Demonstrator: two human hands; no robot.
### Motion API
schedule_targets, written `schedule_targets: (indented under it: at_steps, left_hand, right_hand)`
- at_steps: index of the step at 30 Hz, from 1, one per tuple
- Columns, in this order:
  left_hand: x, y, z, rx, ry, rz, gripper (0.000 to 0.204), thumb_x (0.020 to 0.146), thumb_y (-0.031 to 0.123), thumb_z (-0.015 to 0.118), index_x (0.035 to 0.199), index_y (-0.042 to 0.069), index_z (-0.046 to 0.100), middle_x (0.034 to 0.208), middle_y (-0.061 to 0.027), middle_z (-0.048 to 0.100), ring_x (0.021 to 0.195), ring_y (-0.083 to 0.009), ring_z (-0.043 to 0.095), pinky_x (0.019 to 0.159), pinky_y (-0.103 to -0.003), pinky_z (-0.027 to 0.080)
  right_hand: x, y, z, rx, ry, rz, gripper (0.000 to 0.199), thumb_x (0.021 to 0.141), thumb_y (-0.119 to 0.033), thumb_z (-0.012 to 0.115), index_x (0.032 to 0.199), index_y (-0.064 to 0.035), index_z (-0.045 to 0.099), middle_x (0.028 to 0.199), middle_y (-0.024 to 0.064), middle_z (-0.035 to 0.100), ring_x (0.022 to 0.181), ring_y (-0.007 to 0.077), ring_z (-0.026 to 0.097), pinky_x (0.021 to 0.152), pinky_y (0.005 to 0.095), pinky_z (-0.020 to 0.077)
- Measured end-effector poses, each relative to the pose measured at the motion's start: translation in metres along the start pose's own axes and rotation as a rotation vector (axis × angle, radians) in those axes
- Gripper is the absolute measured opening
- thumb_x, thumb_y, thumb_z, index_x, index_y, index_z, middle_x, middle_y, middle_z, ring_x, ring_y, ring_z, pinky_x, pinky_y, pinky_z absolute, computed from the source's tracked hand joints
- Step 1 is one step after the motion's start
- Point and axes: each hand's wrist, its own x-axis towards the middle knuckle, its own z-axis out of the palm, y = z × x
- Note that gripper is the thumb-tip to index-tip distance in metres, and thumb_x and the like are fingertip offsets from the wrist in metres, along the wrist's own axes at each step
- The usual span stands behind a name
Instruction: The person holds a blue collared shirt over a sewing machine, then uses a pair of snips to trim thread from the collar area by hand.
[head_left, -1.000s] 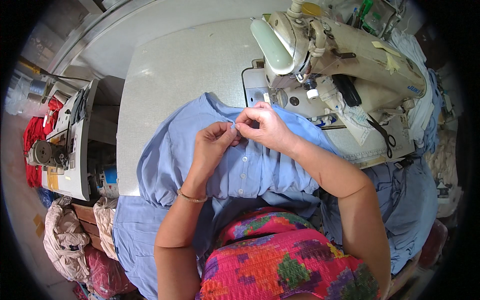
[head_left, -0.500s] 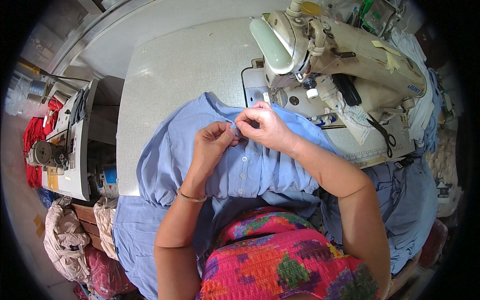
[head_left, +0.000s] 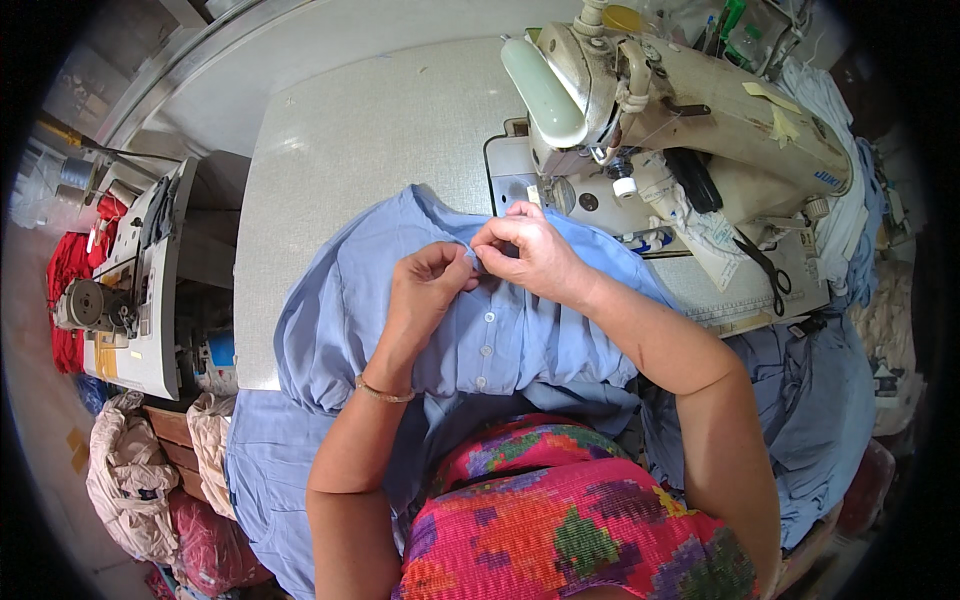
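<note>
A light blue buttoned garment (head_left: 350, 290) lies spread over the near edge of the sewing table, its gathered hem toward me. Several small white buttons (head_left: 487, 351) run down its front placket. At the top of the placket, by the neckline, my left hand (head_left: 432, 283) pinches the cloth edge between thumb and fingers. My right hand (head_left: 525, 250) is closed on the same spot, its thumb and forefinger touching the fabric beside the left fingertips. Whether a button sits between the fingers is hidden.
Right of the garment stands a sewing machine (head_left: 700, 100) with a pale green cover. Black scissors (head_left: 768, 275) lie on its bed. Blue cloth (head_left: 800, 420) is heaped at the right. Another machine (head_left: 130, 290) and beige cloth (head_left: 135, 470) are at the left.
Both hands stay at the neckline. The fingertips have shifted only very slightly; the garment has not visibly moved.
</note>
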Motion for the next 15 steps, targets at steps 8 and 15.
schedule_targets:
  at_steps: [8, 15]
  left_hand:
    - [0.003, -0.011, -0.002, 0.155, 0.067, 0.32, 0.007, 0.084, 0.002, 0.058, 0.085, -0.003, 0.062, 0.104, -0.0054, 0.053, 0.083, -0.0103, 0.056, 0.07, -0.022, 0.052]
    - [0.001, -0.007, -0.001, 0.123, 0.013, 0.233, 0.006, 0.083, 0.002, 0.058, 0.083, -0.003, 0.063, 0.103, -0.0059, 0.054, 0.08, -0.01, 0.057, 0.07, -0.022, 0.051]
  right_hand:
    - [0.001, -0.005, -0.002, 0.008, -0.039, -0.013, 0.008, 0.082, -0.014, 0.06, 0.082, -0.0059, 0.063, 0.07, 0.0002, 0.061, 0.064, 0.0128, 0.054, 0.088, 0.0322, 0.0305]
    - [0.0, -0.002, -0.002, -0.019, -0.037, -0.049, 0.007, 0.082, -0.013, 0.06, 0.081, -0.0064, 0.063, 0.071, -0.0001, 0.061, 0.063, 0.0127, 0.053, 0.089, 0.0331, 0.0302]
